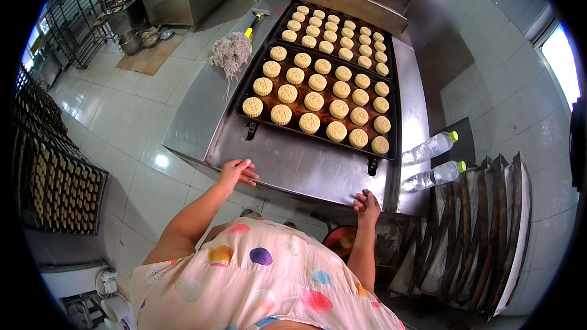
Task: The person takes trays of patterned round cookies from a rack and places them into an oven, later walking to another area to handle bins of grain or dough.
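Note:
Two dark baking trays of round, pale, patterned mooncakes lie end to end on a steel machine top. The near tray [304,129] holds rows of mooncakes [313,101], and the far tray [385,78] holds more of them. My left hand [238,173] hovers by the front edge of the steel top [293,162], fingers spread and holding nothing. Over the same edge, farther right, my right hand [367,203] is raised with its fingers loosely bent and apart, nothing visible in it. Both hands are apart from the trays.
Two clear bottles with green caps [435,146] lie at the right edge. Below them, several dark trays [477,232] stand on edge. A mop head [231,55] and a yellow-handled scraper [254,23] rest on the left ledge. A loaded rack [64,186] stands far left.

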Available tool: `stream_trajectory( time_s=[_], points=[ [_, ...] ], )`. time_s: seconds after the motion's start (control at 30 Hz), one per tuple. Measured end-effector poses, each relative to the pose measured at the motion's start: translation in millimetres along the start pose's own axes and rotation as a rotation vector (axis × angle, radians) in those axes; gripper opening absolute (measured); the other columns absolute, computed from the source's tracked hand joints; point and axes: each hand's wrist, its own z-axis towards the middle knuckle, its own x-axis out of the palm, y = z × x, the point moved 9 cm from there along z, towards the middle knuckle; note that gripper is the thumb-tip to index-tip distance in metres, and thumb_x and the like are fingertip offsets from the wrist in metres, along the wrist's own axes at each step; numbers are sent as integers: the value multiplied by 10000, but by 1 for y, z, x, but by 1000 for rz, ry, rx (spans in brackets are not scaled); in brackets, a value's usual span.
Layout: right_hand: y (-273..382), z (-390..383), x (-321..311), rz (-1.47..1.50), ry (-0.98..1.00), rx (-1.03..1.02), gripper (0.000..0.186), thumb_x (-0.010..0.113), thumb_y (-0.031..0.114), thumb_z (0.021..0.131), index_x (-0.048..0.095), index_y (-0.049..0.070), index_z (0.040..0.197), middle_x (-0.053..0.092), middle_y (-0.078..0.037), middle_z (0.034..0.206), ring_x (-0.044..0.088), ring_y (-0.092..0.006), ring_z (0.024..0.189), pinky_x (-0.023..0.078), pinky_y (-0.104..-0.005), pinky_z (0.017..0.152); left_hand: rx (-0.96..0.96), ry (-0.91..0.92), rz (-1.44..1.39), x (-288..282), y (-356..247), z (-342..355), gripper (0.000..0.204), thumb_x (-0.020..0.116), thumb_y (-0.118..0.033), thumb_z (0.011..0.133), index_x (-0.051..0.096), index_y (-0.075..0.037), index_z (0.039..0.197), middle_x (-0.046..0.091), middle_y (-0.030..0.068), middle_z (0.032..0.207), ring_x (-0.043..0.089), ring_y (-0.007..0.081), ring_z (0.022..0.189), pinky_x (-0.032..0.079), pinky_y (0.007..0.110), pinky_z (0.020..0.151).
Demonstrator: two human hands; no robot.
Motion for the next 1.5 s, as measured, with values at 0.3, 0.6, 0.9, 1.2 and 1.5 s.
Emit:
stream_trajectory(
  time_s=[0.3,0.6,0.9,1.2,1.5],
  points=[
    [-1,-2,0,-26,10,26,273,543,262,929,572,26,1064,671,-145,833,647,-227,552,497,-272,420,12,-29,4,-1,0,-2,339,535,-299,927,564,36,978,660,197,796,662,255,614,568,333,557],
    [-2,-6,0,-31,4,21,258,544,263,927,570,42,1059,672,-137,840,648,-224,564,490,-269,426,-9,-26,25,0,-3,-7,349,531,-302,932,557,42,982,659,191,807,666,261,637,570,336,570],
    [-4,-6,-5,-47,-26,18,266,550,278,924,568,46,1052,672,-145,855,653,-239,569,493,-276,426,-2,10,19,-2,2,-7,355,532,-316,928,557,30,1000,663,199,816,658,259,582,553,322,558],
    [-4,-8,-6,-35,-34,16,273,552,276,923,571,37,1055,670,-151,854,651,-236,568,495,-271,417,9,17,0,0,3,-8,336,520,-298,936,552,33,985,661,196,805,660,261,608,563,332,561],
    [-5,-13,-4,-32,-30,18,261,554,268,921,576,41,1048,670,-141,839,642,-218,560,489,-265,424,24,0,-5,-4,8,-7,346,529,-306,929,554,33,987,658,202,810,654,256,580,563,330,547]
  ],
)
